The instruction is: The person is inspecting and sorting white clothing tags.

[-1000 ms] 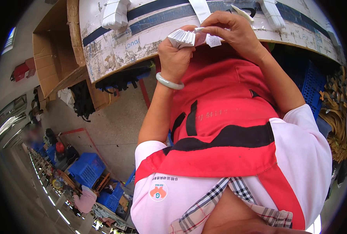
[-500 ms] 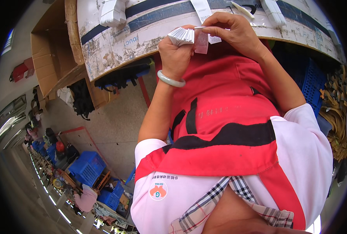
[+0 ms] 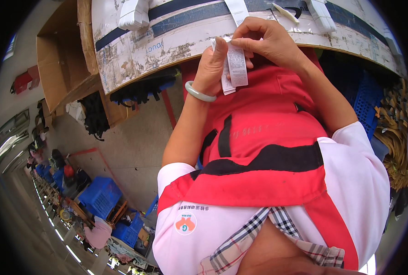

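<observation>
My left hand [image 3: 208, 71], with a pale bangle at its wrist, is closed around a bundle of white printed fabric labels [image 3: 238, 68] just off the table's near edge. The labels hang down over the red apron, their small print facing up. With thumb and forefinger, my right hand [image 3: 273, 45] pinches the top end of a label beside the left thumb. Its other fingers are curled. A white label strip [image 3: 236, 8] lies on the table behind my hands.
On the worn, taped table [image 3: 167, 48] are a stack of white labels [image 3: 134, 16] at left, another label stack [image 3: 321, 16] at right and a slim off-white pointed piece [image 3: 285, 13]. An open cardboard box [image 3: 64, 59] stands left; a blue crate [image 3: 366, 98] is at right.
My left hand has turned, so the fanned label bundle now hangs down with its printed faces showing. My right hand has shifted slightly down, still pinching a label end.
</observation>
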Demonstrator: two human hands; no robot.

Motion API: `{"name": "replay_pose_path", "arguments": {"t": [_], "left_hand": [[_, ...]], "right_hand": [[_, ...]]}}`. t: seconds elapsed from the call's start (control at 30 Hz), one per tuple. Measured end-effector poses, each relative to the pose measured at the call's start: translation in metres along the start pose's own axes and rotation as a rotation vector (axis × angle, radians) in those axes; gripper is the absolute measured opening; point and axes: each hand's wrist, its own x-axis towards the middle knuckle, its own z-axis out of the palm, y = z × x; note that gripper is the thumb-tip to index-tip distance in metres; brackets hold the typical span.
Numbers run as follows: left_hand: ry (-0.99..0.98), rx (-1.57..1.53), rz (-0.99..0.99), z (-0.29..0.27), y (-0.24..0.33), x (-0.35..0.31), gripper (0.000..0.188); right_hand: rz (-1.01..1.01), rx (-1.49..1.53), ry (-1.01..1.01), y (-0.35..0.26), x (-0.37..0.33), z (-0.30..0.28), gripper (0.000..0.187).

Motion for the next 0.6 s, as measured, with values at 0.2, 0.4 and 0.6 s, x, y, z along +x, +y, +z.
{"name": "replay_pose_path", "arguments": {"t": [0.2,0.4,0.6], "left_hand": [[0.0,-0.038,0.02,-0.009,-0.006,0.001,0.027],[0.117,0.026,0.038,-0.009,-0.005,0.008,0.021],[0.315,0.518,0.289,-0.004,0.005,0.008,0.008]], "right_hand": [[-0.106,-0.449,0.201,0.015,0.034,-0.028,0.018],[-0.334,-0.713,0.338,0.041,0.052,-0.033,0.012],[-0.283,-0.58,0.258,0.034,0.048,-0.032,0.011]]}}
